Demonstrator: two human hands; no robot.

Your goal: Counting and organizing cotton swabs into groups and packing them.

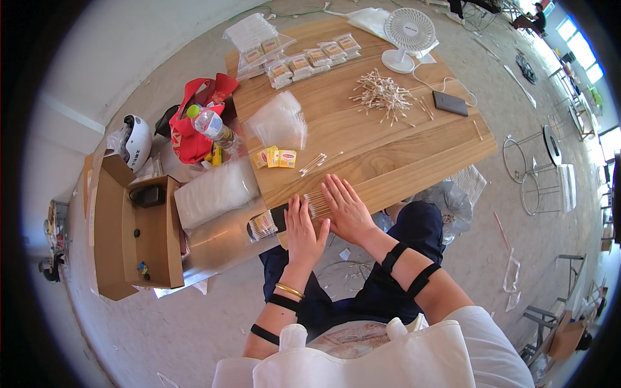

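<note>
- My left hand [304, 226] lies flat and open at the near edge of the wooden table [414, 149], fingers straight and together, gripping nothing; its fingertips touch the left end of a row of cotton swabs [317, 204].
- My right hand [347, 208] is just as flat, fingers spread, pressing down on the same row from the 3 o'clock side. As I judge it, both palms hem the thin sticks in so they stay even and do not roll.
- At 9 o'clock of my left hand, a filled clear packet of swabs [263, 225] sits just off the table edge.
- Toward 11 o'clock lie small yellow paper labels [275, 157], with a few loose swabs [314, 163] beside them, close enough to reach.
- Beyond those, a limp stack of clear plastic bags [279, 121], glossy and crumpled.
- At 1 o'clock, well apart, a tangled pile of swabs [383, 96] with pale stems, and a flat dark power bank [450, 103].
- Farthest, finished packets [310, 59] lie in rows, and a round white desk fan [407, 35] stands at the far edge.
</note>
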